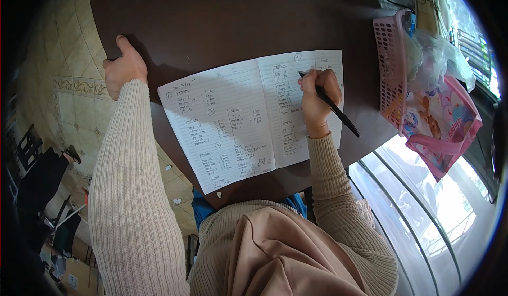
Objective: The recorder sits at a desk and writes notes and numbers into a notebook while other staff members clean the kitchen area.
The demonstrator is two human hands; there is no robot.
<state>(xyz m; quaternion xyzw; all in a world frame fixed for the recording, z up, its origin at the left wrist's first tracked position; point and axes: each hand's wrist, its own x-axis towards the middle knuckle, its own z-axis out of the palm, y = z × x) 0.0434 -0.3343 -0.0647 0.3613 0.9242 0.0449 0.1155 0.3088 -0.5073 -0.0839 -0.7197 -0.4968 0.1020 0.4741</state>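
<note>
An open notebook with lined white pages and handwritten lists lies on the dark brown table in front of me. My right hand rests over its right page, fingers closed round a black pen. The pen's tip points at the upper part of that page, near the written lines. At the table's left edge, my left hand is closed on the edge, thumb on top. Its other fingers are curled and partly hidden.
A pink perforated basket stands at the table's right side with clear plastic bags in it. A pink patterned bag hangs beside it. On the left, a person in dark clothing shows over the tiled floor.
</note>
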